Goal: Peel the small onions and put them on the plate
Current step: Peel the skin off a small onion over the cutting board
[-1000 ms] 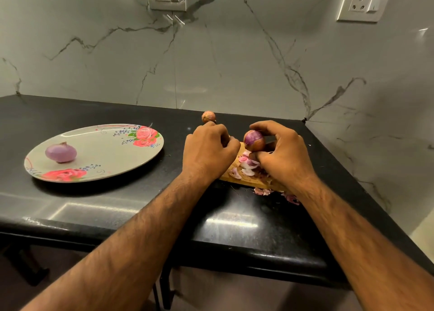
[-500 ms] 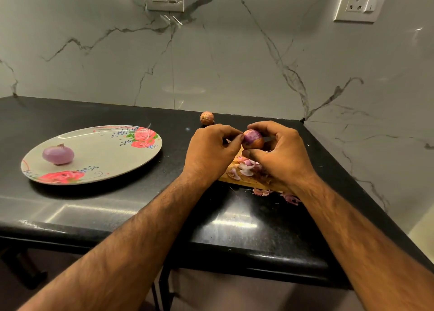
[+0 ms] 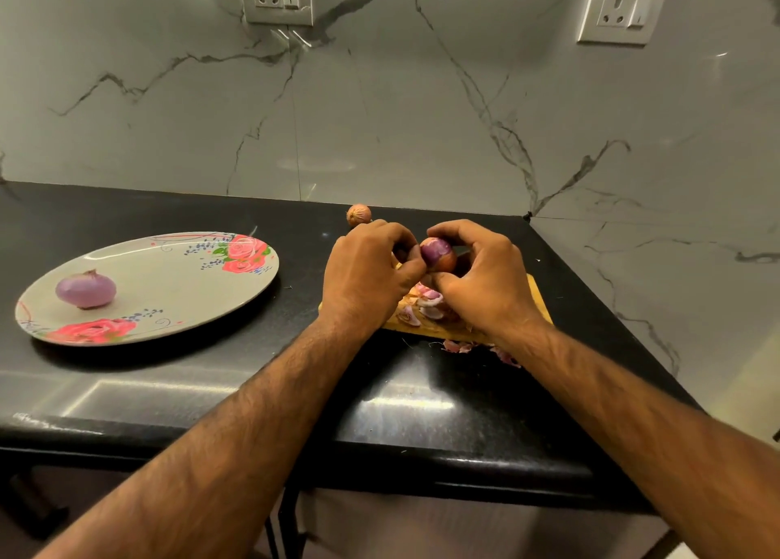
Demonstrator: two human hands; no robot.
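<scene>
A small onion, purple where its skin is off and brown lower down, is held above a wooden cutting board. My right hand grips it from the right with curled fingers. My left hand has its fingertips pinched at the onion's left side. One peeled purple onion lies on the left part of a floral plate. An unpeeled brown onion sits on the counter behind my left hand.
Loose purple and white peels lie on the board, and more peels sit on the black counter by its front edge. A marble wall with two sockets stands behind. The counter's front edge runs close below my forearms.
My left hand has moved right from the board to the onion and now pinches at its left side. The right hand has turned the onion slightly and lifted it a little.
</scene>
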